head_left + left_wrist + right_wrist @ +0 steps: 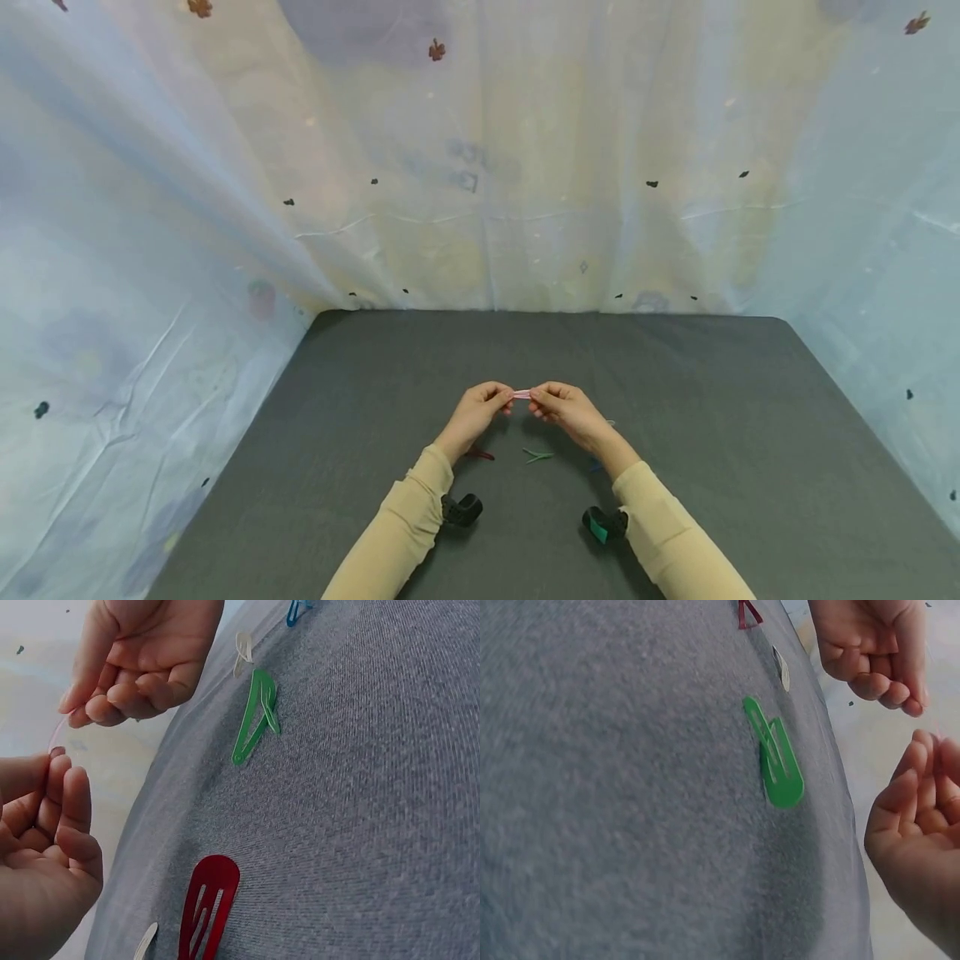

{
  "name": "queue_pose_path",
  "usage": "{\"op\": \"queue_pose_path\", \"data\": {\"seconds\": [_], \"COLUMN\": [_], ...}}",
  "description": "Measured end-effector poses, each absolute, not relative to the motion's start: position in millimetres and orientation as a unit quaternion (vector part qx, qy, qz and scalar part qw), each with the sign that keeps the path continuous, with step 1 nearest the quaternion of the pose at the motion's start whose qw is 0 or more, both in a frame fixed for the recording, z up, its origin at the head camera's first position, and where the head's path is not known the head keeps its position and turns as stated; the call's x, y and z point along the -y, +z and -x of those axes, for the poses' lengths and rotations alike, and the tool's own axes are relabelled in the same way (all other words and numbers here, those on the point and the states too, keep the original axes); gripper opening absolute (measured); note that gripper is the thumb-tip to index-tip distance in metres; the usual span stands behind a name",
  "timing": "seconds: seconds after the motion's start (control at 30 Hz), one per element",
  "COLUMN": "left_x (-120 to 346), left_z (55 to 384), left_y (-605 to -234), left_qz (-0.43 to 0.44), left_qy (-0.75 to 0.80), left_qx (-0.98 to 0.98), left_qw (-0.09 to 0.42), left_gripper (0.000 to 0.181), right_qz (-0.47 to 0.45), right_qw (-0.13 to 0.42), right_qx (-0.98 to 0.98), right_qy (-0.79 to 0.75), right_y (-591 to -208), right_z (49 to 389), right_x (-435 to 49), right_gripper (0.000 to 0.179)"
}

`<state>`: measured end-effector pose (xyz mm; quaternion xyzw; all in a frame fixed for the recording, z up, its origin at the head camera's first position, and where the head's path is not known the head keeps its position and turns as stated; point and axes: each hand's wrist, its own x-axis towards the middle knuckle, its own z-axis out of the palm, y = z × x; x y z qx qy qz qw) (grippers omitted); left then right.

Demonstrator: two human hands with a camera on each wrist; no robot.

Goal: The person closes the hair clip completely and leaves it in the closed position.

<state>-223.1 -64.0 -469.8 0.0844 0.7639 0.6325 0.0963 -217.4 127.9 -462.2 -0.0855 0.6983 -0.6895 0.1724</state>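
A pink snap hair clip point(521, 394) is stretched between my two hands above the table. My left hand point(480, 410) pinches its left end between thumb and fingertips. At the other end, my right hand point(567, 411) pinches it the same way. In the left wrist view the pink clip point(55, 733) looks slightly bowed; the fingertips cover its ends. Below the hands lies a green snap clip point(244, 733), its inner tongue sprung up. Near the left forearm rests a red snap clip point(220, 871), and a blue one point(292, 613) lies on the right side.
Two pale clips lie farther back: one point(242, 646) beyond the green clip, the other point(147, 941) beside the red. The dark grey tabletop point(390, 375) ends at a patterned curtain point(525, 250). A black wrist device point(462, 510) is strapped to each forearm.
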Motion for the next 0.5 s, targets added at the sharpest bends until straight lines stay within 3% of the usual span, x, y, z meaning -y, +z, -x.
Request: {"op": "queue_pose_path", "data": {"seconds": [0.5], "left_x": [63.1], "left_z": [226.8], "left_y": [-473.9], "left_qz": [-0.111], "left_qy": [0.564], "left_qx": [-0.816], "left_qw": [0.062], "left_gripper": [0.017], "right_qz": [0.078], "right_qw": [0.143], "right_qx": [-0.729], "right_qy": [-0.665], "right_y": [-466.2], "right_z": [221.3], "right_x": [-132.0], "right_gripper": [0.022]}}
